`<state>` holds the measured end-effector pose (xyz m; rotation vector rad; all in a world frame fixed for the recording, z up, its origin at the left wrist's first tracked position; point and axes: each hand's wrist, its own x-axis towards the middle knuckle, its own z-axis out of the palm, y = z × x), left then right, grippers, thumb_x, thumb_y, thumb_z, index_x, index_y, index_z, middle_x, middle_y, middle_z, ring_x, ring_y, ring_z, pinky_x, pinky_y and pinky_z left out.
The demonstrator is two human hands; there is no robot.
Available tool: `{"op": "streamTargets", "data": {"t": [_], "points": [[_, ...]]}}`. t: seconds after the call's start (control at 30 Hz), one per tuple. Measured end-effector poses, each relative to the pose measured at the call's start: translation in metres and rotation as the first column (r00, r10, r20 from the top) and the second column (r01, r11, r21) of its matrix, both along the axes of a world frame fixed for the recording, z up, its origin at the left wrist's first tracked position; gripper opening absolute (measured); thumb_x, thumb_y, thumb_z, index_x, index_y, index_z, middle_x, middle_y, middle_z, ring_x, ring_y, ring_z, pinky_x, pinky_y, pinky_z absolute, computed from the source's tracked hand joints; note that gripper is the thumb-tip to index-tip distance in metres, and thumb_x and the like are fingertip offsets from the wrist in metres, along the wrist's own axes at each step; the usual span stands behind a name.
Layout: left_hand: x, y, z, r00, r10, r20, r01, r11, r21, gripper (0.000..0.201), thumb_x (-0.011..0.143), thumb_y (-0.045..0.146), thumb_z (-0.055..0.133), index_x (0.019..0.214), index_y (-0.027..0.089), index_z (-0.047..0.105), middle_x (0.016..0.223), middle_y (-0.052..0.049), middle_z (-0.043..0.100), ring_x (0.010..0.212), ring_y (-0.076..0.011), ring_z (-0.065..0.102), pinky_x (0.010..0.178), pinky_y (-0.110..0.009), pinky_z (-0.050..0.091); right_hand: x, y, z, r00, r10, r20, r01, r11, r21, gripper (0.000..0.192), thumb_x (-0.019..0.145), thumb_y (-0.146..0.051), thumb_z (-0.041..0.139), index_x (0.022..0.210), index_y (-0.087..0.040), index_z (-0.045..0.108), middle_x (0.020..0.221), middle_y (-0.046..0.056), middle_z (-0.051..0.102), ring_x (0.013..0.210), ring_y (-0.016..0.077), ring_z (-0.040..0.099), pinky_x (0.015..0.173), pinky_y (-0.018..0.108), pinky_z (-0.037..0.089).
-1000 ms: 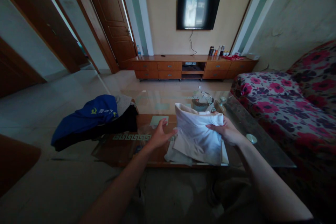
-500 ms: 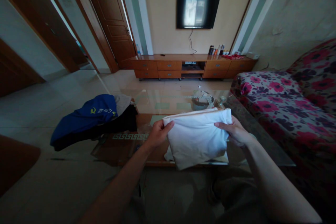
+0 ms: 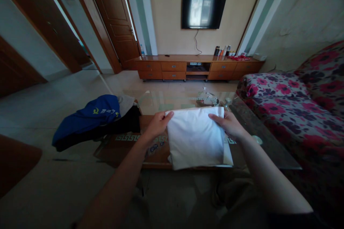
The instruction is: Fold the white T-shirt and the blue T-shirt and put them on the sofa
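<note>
A folded white cloth (image 3: pixel 197 139), which looks like a garment, hangs from both hands above the near part of the glass table. My left hand (image 3: pixel 158 125) pinches its upper left corner, thumb on the near face. At the upper right corner, my right hand (image 3: pixel 228 123) grips it with the thumb in front and the fingers behind. The cloth is fairly flat, with a few soft creases. Behind its lower edge another pale flat item (image 3: pixel 228 156) shows on the table; most of it is hidden.
Blue clothing (image 3: pixel 88 114) with black and grey pieces lies over the table's left end. On the glass table (image 3: pixel 268 150) stand a basket with papers (image 3: pixel 206 97) and a glass jar (image 3: pixel 228 103). A flowered sofa (image 3: pixel 285 103) is at the right, a low cabinet (image 3: pixel 174 68) beyond.
Both hands have moved a little left with the white cloth. The cloth now hangs straighter and flatter, its top edge more level.
</note>
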<state>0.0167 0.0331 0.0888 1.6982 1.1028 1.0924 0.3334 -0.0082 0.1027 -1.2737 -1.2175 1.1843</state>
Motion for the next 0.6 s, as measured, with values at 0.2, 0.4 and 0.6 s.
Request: {"op": "streamTargets", "data": {"t": [0.2, 0.4, 0.6], "points": [[0.005, 0.008, 0.037, 0.973, 0.096, 0.209, -0.167, 0.919, 0.357, 0.037, 0.096, 0.050, 0.059, 0.111, 0.018, 0.071, 0.103, -0.004, 0.070, 0.090, -0.0152, 0.067, 0.082, -0.027, 0.055, 0.009, 0.019, 0.019, 0.969, -0.198, 0.150, 0.091, 0.845, 0.527, 0.036, 0.081, -0.041, 0.079, 0.108, -0.019, 0.071, 0.099, 0.003, 0.073, 0.083, 0.0157, 0.065, 0.077, 0.028, 0.053], [-0.005, 0.006, -0.002, 0.983, -0.116, -0.142, 0.151, 0.952, 0.267, 0.029, 0.097, 0.042, 0.058, 0.108, 0.020, 0.075, 0.108, -0.006, 0.075, 0.096, -0.0172, 0.068, 0.085, -0.028, 0.052, 0.055, -0.001, -0.032, 0.926, 0.052, 0.373, -0.174, 0.938, 0.301, 0.026, 0.087, -0.042, 0.070, 0.099, -0.019, 0.071, 0.099, 0.006, 0.073, 0.090, 0.0183, 0.067, 0.083, 0.031, 0.053], [-0.020, -0.011, -0.074, 0.604, -0.423, -0.675, 0.505, 0.859, -0.086, 0.022, 0.091, 0.033, 0.063, 0.082, 0.019, 0.078, 0.080, -0.005, 0.076, 0.073, -0.0162, 0.067, 0.073, -0.025, 0.047, 0.077, -0.021, -0.091, 0.731, 0.468, 0.496, -0.456, 0.877, -0.155, 0.020, 0.088, -0.034, 0.060, 0.086, -0.017, 0.069, 0.087, 0.006, 0.074, 0.082, 0.0184, 0.069, 0.077, 0.029, 0.053]]}}
